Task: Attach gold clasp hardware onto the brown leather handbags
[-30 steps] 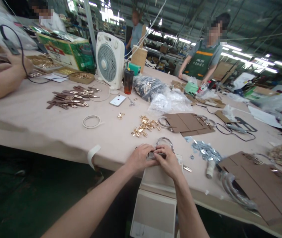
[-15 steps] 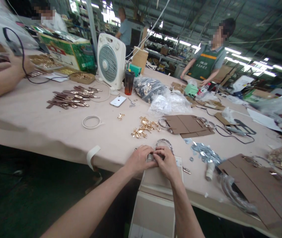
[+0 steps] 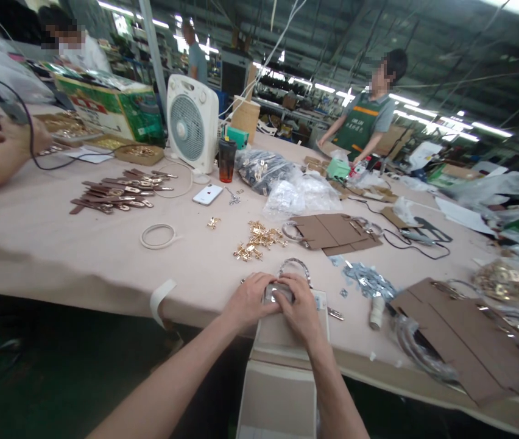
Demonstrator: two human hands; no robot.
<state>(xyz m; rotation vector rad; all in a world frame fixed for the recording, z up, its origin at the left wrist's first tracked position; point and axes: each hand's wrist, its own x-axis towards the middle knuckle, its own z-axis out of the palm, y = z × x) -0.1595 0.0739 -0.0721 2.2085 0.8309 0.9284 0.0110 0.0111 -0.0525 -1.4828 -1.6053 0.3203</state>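
Observation:
A beige bag panel (image 3: 282,378) hangs over the table's near edge, its upper part flat on the tabletop. Its plastic-wrapped loop handle (image 3: 296,263) stands out beyond my fingers. My left hand (image 3: 251,300) is closed at the panel's top left, thumb and fingertips pressing on it. From the right, my right hand (image 3: 300,305) grips the same top part, its thumb bent inward. Between the thumbs shows a greyish patch with a shiny spot, too small to make out. A metal clasp piece (image 3: 335,314) lies right of the panel.
Gold fittings (image 3: 259,239) lie beyond my hands, grey metal plates (image 3: 369,280) to the right beside a thread spool (image 3: 377,313). Brown bag panels (image 3: 474,341) lie at the right. Further back stand a fan (image 3: 193,125) and tumbler (image 3: 227,161). A co-worker's hand (image 3: 13,137) is at the left.
My fingertips have moved apart a little, and the greyish patch between them now shows. Both hands stay at the panel's top. The whole view has shifted slightly.

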